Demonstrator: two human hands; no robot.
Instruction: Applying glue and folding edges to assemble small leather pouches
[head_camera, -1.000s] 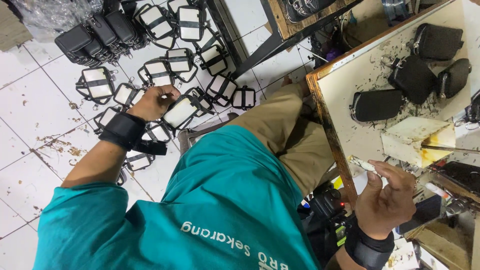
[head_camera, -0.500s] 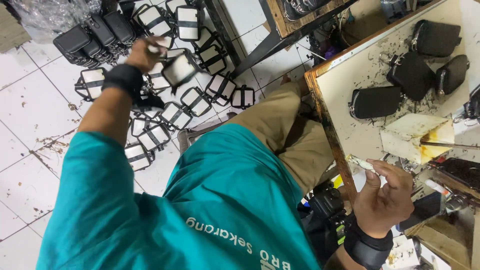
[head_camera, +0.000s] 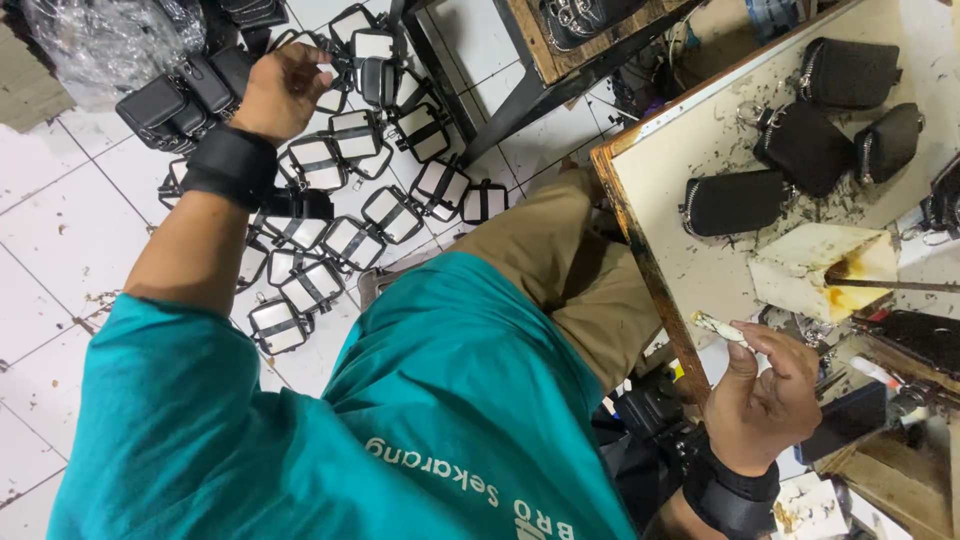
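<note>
Head view, looking straight down over a teal shirt (head_camera: 430, 400) and tan trousers (head_camera: 560, 270)

Left hand (head_camera: 285, 90) at 11 o'clock, arm stretched out over the white tiled floor (head_camera: 60, 230), black wrist strap (head_camera: 228, 165) on it. Fingers curled down into a heap of small black-framed pouch pieces with white centres (head_camera: 330, 240); fingertips touch one piece at the top of the heap, but whether they actually grip it cannot be told. Heap runs from 11 o'clock down toward 9 o'clock, pieces overlapping. Row of closed black cases (head_camera: 180, 95) just beside the hand on its 9 o'clock side; clear plastic bag (head_camera: 100, 40) beyond that at the top edge

Right hand (head_camera: 765, 385) at 4 o'clock, black wrist strap (head_camera: 735, 490) too. Closed in a pinch: thumb and fingers hold a small pale strip (head_camera: 718, 326), which sticks out toward 10 o'clock, over the near corner of the tabletop (head_camera: 660, 190)

Tabletop at 2 o'clock, pale and stained, wooden edge. Four black zip pouches (head_camera: 735, 200) lie on it, well apart from the right hand. A stained cream block (head_camera: 810, 270) sits near its front edge, with a thin metal rod (head_camera: 890, 284) resting across it
</note>
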